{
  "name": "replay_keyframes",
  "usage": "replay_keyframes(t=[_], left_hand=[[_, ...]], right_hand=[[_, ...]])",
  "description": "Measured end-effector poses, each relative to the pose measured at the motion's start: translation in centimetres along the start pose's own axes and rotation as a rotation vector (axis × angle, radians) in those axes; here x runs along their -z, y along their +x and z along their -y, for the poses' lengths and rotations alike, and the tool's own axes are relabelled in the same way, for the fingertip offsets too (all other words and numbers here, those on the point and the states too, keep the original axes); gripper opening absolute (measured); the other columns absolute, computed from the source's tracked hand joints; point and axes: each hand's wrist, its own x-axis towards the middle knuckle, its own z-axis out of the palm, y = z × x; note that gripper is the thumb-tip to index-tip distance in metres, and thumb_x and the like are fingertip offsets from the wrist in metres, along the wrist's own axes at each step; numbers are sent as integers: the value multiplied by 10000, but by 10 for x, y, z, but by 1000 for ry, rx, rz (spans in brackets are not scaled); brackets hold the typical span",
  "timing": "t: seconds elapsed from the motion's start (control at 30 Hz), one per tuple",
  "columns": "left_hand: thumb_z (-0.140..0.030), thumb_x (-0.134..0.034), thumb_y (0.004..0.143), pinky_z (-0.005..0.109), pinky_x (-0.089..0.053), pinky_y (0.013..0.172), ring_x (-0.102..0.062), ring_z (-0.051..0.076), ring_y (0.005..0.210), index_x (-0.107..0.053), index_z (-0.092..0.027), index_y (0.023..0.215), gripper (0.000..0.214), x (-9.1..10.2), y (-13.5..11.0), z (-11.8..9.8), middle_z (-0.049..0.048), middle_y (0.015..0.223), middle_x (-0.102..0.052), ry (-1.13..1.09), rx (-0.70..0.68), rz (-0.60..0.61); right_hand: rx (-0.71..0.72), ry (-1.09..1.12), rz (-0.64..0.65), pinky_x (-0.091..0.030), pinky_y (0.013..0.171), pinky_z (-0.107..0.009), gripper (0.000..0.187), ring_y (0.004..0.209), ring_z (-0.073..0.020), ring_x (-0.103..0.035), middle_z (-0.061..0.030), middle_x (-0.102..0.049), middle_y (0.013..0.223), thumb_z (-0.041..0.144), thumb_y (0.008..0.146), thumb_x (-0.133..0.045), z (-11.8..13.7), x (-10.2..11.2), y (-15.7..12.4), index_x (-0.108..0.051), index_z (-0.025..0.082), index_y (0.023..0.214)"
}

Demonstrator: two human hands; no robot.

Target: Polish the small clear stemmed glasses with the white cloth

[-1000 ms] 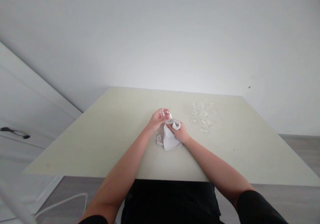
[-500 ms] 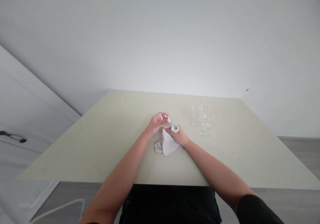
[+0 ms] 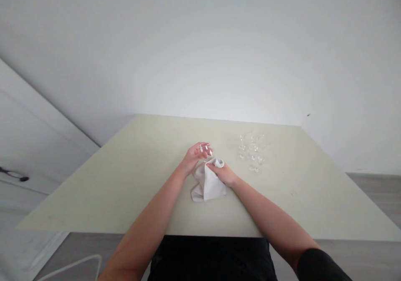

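Observation:
Above the middle of the table, my left hand [image 3: 193,155] is closed around the bowl of a clear glass [image 3: 205,148]. Just to its right, my right hand [image 3: 224,173] grips a white cloth [image 3: 210,186], thumb on top. The cloth is bunched at the glass's lower end and hangs down toward the tabletop. Whatever stem or foot this glass has is hidden by the cloth and fingers. Several clear stemmed glasses [image 3: 252,149] stand in a tight group to the right of my hands.
The pale table [image 3: 125,181] reaches back to a white wall [image 3: 200,55]. On the left is a white cabinet front with a dark handle [image 3: 15,174]. A pale curved rod or cord [image 3: 84,259] shows at the lower left, over the grey floor.
More of the glass bowl shows above the cloth now. The cloth and my right hand have shifted slightly down, and the cloth hangs more spread out. The view has tilted a little.

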Motion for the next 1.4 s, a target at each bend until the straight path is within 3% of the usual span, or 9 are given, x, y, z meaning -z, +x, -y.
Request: replay_keyframes(t=[0.07,0.17,0.33,0.6,0.7,0.83,1.07,1.3,1.4], left_hand=[[-533,-906,562,302,-482,774,-689,201,823,-633,-130,1099,725,0,-1,-2,110,960,-744,-31,4,45],[-542,-895,580,307,-488,772,-709,220,847,-635,-125,1113,725,-1,-3,-4,142,1019,-749,-52,24,70],[-527,-878,620,280,-493,734,-720,215,873,-651,-131,1131,686,2,0,-6,152,1086,-744,-50,4,-56],[-537,-875,624,305,-551,780,-727,214,933,-621,-157,1136,686,15,6,-8,141,1138,-727,-86,-206,-282],[-489,-889,629,335,-562,838,-720,214,971,-606,-172,1160,679,16,7,-9,139,1170,-715,-46,-272,-265],[-414,-920,594,395,-562,906,-691,252,1062,-625,-162,1154,682,11,4,-7,148,1184,-707,90,-314,-152],[-333,-912,613,334,-565,812,-693,273,1066,-602,-197,1261,731,-1,-10,-16,159,1254,-681,429,-348,-85],[-342,-883,666,356,-570,850,-695,269,1062,-602,-184,1262,678,6,-7,-15,167,1267,-668,352,-375,-129],[-361,-879,671,386,-568,892,-690,274,1080,-607,-185,1248,661,8,-5,-11,161,1260,-673,277,-384,-147]], right_hand=[[-139,153,43,-419,586,-254,547,579,-110,-510,36,-610,630,638,537,-841,-4,3,-1,-624,174,729],[-204,287,44,-444,596,-261,601,584,-118,-545,22,-643,645,625,444,-892,-6,6,-3,-644,169,747],[-118,363,-12,-503,711,-291,505,688,-158,-641,8,-705,715,558,569,-875,-2,3,1,-690,174,839],[-34,552,-331,-563,800,-331,425,849,-210,-710,17,-741,765,500,632,-836,-3,6,19,-662,219,899],[-44,561,-261,-572,816,-348,437,864,-215,-715,8,-755,805,499,660,-825,-5,5,20,-671,223,961],[-31,513,-202,-551,863,-371,461,832,-216,-711,-9,-767,813,423,556,-900,-11,1,18,-696,198,903],[15,355,-188,-514,858,-366,388,794,-205,-693,-34,-774,848,386,593,-877,-16,2,19,-725,174,880],[-11,283,-249,-509,874,-375,428,834,-220,-699,-58,-781,925,410,614,-869,-13,-1,15,-740,170,945],[-56,333,-202,-511,898,-382,454,847,-222,-703,-55,-781,926,406,606,-878,-13,-1,14,-739,174,970]])
